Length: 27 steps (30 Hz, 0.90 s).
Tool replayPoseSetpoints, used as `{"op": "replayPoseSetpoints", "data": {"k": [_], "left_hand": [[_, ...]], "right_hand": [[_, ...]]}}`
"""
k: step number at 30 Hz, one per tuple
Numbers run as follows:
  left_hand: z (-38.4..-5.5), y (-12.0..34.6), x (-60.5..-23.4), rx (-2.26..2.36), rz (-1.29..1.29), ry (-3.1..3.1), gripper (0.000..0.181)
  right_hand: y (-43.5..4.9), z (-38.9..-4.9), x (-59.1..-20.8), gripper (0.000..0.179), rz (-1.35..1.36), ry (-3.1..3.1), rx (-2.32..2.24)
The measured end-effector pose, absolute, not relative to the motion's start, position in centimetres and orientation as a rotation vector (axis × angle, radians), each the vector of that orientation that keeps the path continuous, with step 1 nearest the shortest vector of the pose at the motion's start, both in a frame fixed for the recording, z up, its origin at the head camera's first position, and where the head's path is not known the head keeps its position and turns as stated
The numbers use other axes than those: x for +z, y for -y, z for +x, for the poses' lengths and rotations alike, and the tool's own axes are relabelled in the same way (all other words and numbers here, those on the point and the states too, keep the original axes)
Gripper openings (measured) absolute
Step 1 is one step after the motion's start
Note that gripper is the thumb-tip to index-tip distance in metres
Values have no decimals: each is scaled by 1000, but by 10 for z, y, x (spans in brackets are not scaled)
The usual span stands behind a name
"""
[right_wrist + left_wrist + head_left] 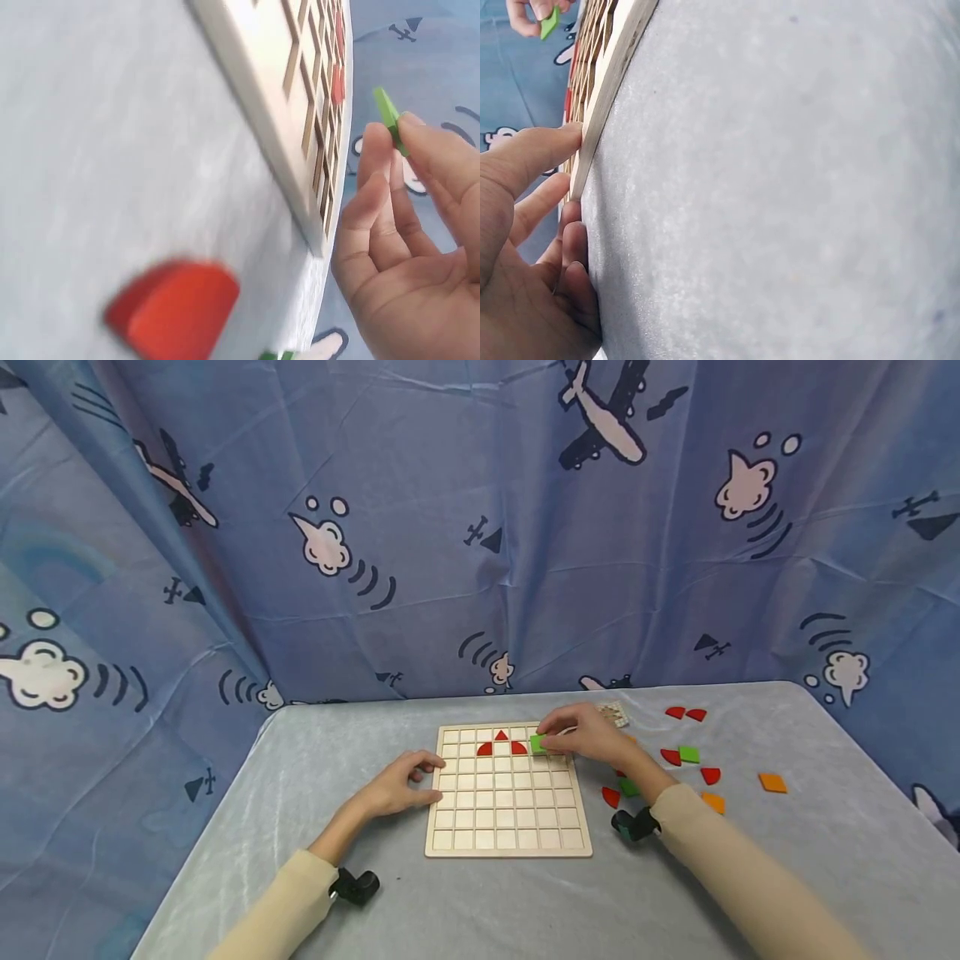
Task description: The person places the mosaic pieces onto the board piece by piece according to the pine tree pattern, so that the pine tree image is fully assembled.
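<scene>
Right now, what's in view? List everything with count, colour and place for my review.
table: 1, grey, below everything
grid board: 1, pale wood, on the table
set red pieces: 3, red, in the board's far part
held green piece: 1, green, by the board's far right corner
loose red pieces: at least 5, red, right of the board
loose green pieces: at least 2, green, same area
loose orange pieces: at least 2, orange, same area
patterned item: 1, beige, partly hidden
printed cloth: count unclear, blue, behind the table
wrist cameras: 2, black, at the wrists
sleeves: 2, beige, on both arms
left hand: 1, bare, touching the board's left edge
right hand: 1, bare, pinching the held green piece
</scene>
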<state>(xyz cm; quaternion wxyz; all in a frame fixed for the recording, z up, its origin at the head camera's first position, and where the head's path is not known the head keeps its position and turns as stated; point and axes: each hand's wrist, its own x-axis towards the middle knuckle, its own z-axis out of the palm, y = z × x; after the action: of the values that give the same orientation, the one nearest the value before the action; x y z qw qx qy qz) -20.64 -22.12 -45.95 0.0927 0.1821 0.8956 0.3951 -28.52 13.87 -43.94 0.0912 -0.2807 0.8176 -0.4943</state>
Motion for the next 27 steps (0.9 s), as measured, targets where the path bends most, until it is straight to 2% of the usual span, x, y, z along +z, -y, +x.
{"op": "replayPoseSetpoints", "data": {"k": [7,19,27], "left_hand": [[-205,222,-460,1179,506,-2654,45],[-204,222,-459,1187,509,-2649,45],[-206,221,-459,1187,516,-2645,44]], "right_hand": [[-116,-279,-436,17,-826,-2345,-1539],[-86,-281,-441,14,-639,-2350,-1581],[-78,-283,-444,9,-670,-2367,-1557]]}}
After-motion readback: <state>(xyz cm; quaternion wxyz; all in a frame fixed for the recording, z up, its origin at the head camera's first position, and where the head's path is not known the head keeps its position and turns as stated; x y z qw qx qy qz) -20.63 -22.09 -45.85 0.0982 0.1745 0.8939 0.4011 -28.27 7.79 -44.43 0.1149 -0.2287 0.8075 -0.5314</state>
